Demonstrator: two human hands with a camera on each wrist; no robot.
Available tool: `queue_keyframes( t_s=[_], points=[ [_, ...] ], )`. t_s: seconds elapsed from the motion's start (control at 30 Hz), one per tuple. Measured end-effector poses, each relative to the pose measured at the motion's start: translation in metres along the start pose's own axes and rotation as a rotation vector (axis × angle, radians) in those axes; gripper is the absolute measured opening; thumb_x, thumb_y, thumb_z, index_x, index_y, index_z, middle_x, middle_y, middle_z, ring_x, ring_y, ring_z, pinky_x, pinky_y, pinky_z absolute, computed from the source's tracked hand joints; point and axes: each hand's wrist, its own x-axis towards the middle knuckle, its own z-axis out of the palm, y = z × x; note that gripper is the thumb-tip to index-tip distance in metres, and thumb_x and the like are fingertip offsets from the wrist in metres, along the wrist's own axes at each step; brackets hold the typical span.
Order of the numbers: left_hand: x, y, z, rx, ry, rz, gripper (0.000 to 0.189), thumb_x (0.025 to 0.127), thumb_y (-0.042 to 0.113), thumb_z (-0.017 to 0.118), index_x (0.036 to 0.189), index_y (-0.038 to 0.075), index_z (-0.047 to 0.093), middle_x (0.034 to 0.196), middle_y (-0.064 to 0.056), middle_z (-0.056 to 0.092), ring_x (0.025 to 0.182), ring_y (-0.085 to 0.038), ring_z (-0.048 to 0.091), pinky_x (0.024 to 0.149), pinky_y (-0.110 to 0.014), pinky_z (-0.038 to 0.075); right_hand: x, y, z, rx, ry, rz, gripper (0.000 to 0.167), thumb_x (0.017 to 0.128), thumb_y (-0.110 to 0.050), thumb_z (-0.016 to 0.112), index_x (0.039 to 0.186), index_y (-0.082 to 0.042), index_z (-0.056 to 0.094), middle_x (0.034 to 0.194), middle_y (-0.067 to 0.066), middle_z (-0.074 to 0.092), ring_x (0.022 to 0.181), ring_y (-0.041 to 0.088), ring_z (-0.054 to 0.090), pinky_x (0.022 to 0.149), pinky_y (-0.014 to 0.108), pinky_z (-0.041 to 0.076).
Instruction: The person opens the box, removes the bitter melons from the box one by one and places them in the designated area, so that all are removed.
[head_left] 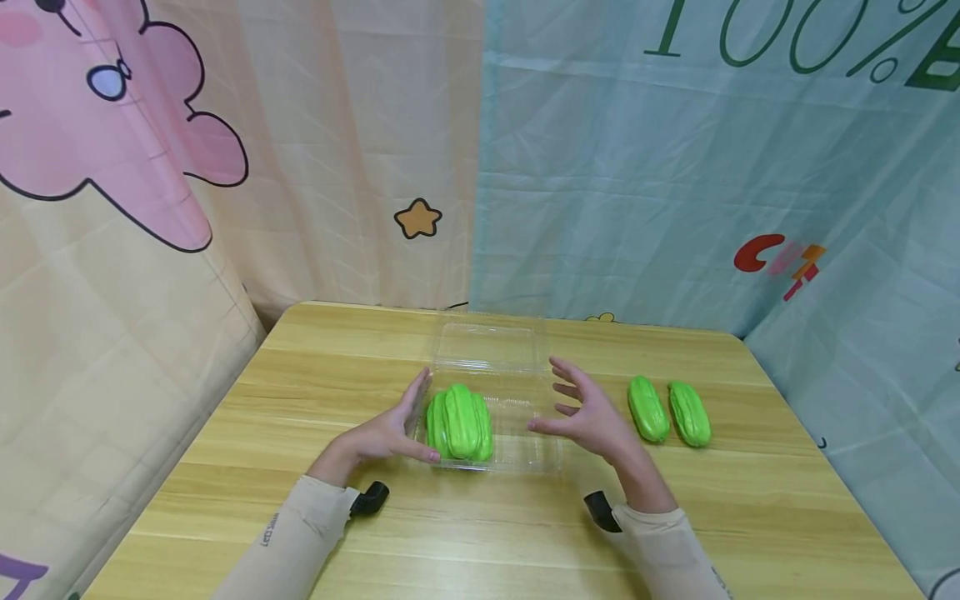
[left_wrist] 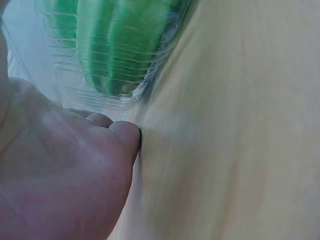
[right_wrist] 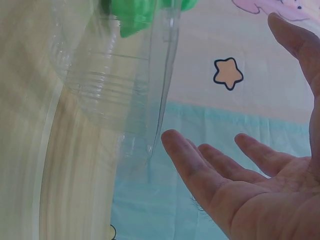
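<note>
Left hand [head_left: 381, 433] is lying alongside the left wall of a clear plastic container [head_left: 525, 446], fingers extended, thumb at the near left corner; whether it is touching, I cannot tell. Right hand [head_left: 596, 418] is spreading its fingers near the right edge, grasping nothing. Ridged green pieces [head_left: 459, 423] are sitting piled in the container's left part, while its clear lid [head_left: 489, 343] is lying open at the back. Farther right, two more green pieces [head_left: 648, 408] are resting side by side on the wooden table [head_left: 465, 542]. Printed cloths [head_left: 615, 192] are hanging behind.
</note>
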Motion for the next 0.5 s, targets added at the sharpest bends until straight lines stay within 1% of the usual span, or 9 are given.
queue_keyframes(
  t_s=[0.23, 0.5],
  points=[
    [0.000, 0.000, 0.000, 0.004, 0.005, 0.008, 0.141, 0.077, 0.014, 0.089, 0.155, 0.018, -0.029, 0.164, -0.009, -0.026, 0.149, -0.027, -0.020, 0.120, -0.048, -0.003, -0.001, -0.002, 0.006, -0.002, -0.017, 0.019, 0.104, 0.076, -0.019, 0.091, 0.159, -0.014, 0.029, 0.161, 0.018, 0.027, 0.142, 0.044, 0.035, 0.107, 0.053, 0.043],
    [0.000, -0.001, 0.000, 0.012, 0.005, 0.008, 0.141, 0.077, 0.014, 0.088, 0.155, 0.018, -0.029, 0.164, -0.008, -0.026, 0.149, -0.027, -0.019, 0.120, -0.048, -0.003, -0.001, -0.003, 0.011, 0.001, -0.018, 0.017, 0.104, 0.075, -0.019, 0.092, 0.158, -0.015, 0.030, 0.161, 0.017, 0.028, 0.141, 0.042, 0.036, 0.107, 0.052, 0.043]
  ],
)
